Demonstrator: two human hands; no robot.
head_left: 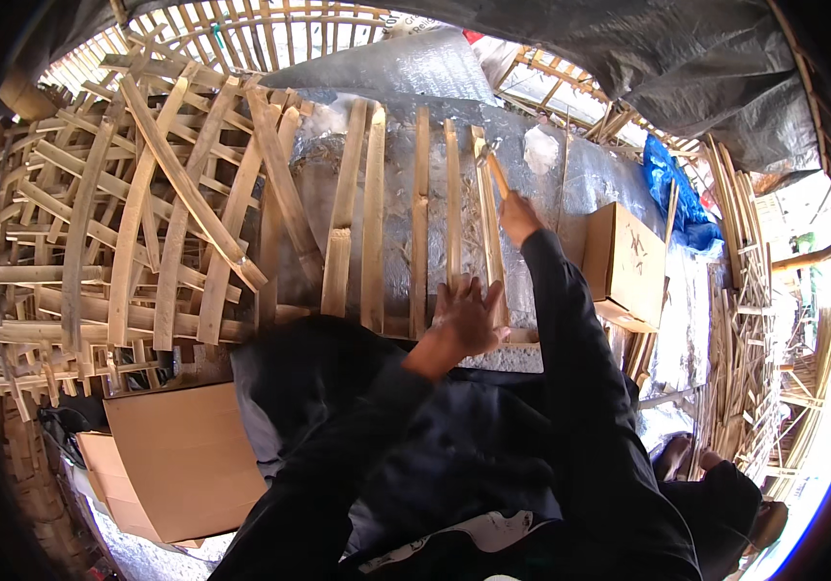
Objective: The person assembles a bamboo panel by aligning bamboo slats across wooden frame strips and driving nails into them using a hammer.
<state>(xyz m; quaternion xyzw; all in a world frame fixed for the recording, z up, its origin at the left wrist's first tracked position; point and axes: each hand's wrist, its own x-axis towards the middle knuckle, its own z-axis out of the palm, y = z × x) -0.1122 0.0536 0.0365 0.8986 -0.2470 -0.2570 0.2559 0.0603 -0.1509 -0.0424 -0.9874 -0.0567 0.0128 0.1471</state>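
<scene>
My right hand (520, 219) is closed round the wooden handle of a hammer (499, 174). The hammer's metal head is at the far end of the rightmost bamboo slat (489, 228); whether it touches the slat I cannot tell. Nearer to me, my left hand (466, 318) lies with fingers spread over the near ends of that slat and the bamboo slat beside it (453, 208). Several more slats run parallel to the left, spaced apart, over a silvery sheet (396, 232).
Many loose bamboo strips (135, 213) lie crisscrossed in a pile on the left. A cardboard box (621, 266) stands right of my right arm, near a blue plastic bag (672, 194). Another cardboard box (183, 463) is at the lower left. A person's dark sleeve (721, 504) shows at the lower right.
</scene>
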